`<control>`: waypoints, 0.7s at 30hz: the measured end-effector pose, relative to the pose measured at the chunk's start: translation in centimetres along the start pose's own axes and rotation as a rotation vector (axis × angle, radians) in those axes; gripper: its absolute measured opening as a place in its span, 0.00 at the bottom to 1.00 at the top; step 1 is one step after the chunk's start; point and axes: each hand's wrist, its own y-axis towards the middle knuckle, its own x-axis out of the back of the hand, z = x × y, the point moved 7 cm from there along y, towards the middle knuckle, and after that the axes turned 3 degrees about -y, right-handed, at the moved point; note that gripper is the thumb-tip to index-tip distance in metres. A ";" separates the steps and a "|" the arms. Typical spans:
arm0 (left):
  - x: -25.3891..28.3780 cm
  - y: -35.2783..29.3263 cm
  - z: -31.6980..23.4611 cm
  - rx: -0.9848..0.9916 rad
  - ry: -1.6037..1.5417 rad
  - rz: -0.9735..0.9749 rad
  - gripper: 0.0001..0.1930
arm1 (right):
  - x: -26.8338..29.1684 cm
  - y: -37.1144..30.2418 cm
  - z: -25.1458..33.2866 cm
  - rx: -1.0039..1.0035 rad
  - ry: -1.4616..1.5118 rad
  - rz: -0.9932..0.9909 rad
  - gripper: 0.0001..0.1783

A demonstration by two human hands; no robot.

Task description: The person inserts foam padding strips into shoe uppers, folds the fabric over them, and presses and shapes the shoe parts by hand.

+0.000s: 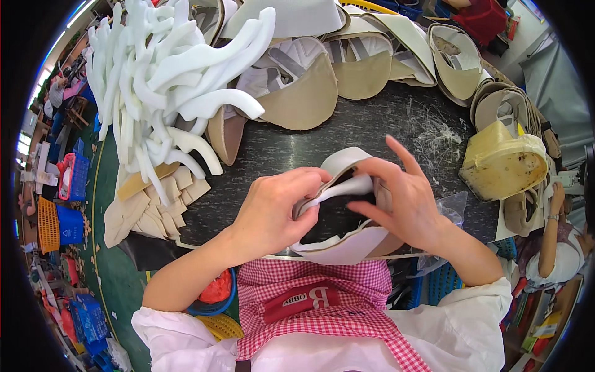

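A white shoe upper (356,248), bent into an open loop, stands at the table's near edge between my hands. A white foam strip (344,190) lies along the inside of its far wall. My left hand (276,208) closes on the upper's left side, thumb and forefinger pinching the edge by the foam's end. Around the right wall curls my right hand (406,201), its thumb inside the loop and one finger on the far rim near the foam; another finger sticks up free. The fingers hide part of the foam's ends.
A tall heap of white foam strips (180,68) covers the table's left side, above a pile of beige cut pieces (155,208). More shoe uppers (300,90) line the far edge. A yellowish glue-stained container (499,160) stands right. Another person's arm (550,239) shows far right.
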 end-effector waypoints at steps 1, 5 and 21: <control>0.1 0.0 -0.1 -0.001 0.004 -0.001 0.09 | -0.1 0.3 -0.2 0.002 0.000 -0.003 0.14; 0.3 -0.1 0.0 0.010 0.029 -0.022 0.09 | -1.0 0.7 0.2 0.137 -0.188 0.017 0.10; -0.8 0.0 -2.3 -0.178 0.268 0.013 0.24 | -0.8 1.9 -0.9 0.114 -0.086 0.016 0.18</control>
